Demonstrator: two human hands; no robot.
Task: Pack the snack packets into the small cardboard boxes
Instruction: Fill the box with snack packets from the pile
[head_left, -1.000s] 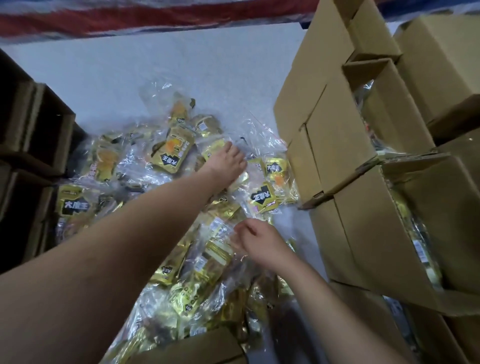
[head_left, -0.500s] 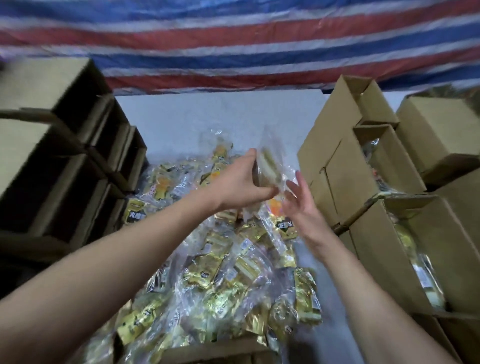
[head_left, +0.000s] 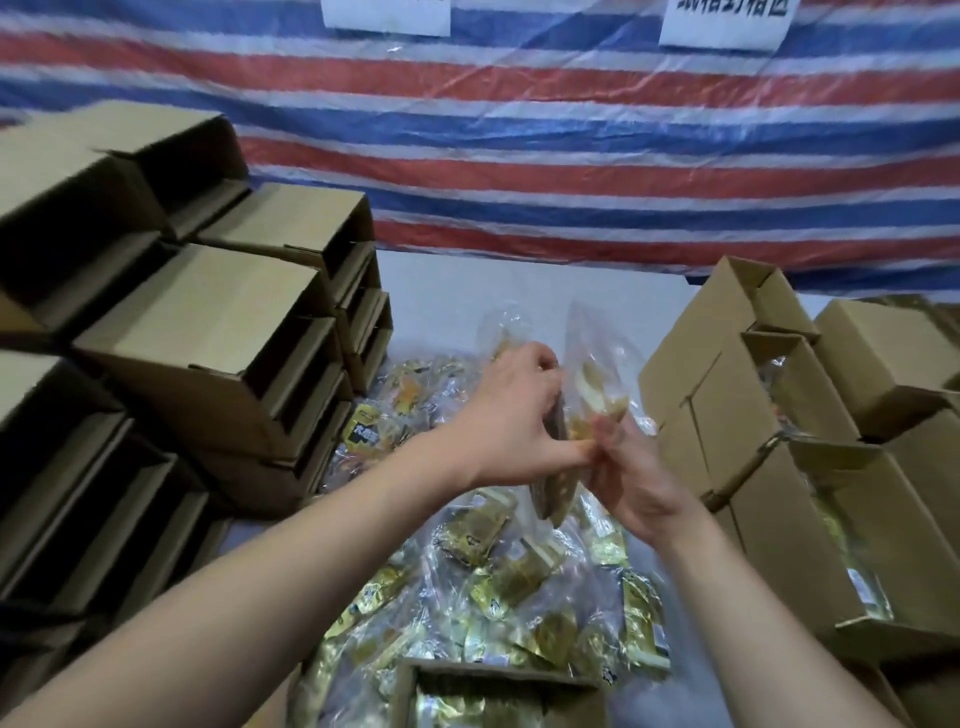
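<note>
At six o'clock an open corrugated cardboard box (head_left: 498, 693) holds glossy gold packets. Beyond it crinkly clear-and-gold snack packets (head_left: 498, 587) lie heaped on the white table (head_left: 452, 283), too many to count. At center the left hand (head_left: 511, 415) and right hand (head_left: 631, 475) meet, each gripping held packets (head_left: 592, 384). Empty boxes (head_left: 208, 332) stack at nine o'clock, filled boxes (head_left: 769, 467) at three; a striped tarp (head_left: 571, 145) hangs at twelve.

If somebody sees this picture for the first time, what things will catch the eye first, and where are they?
First the two hands in the middle: the left hand and right hand meet, both holding clear snack packets above the pile of packets on the table. Stacks of empty cardboard boxes stand on the left, filled boxes on the right. A red, white and blue striped sheet hangs behind.
</note>
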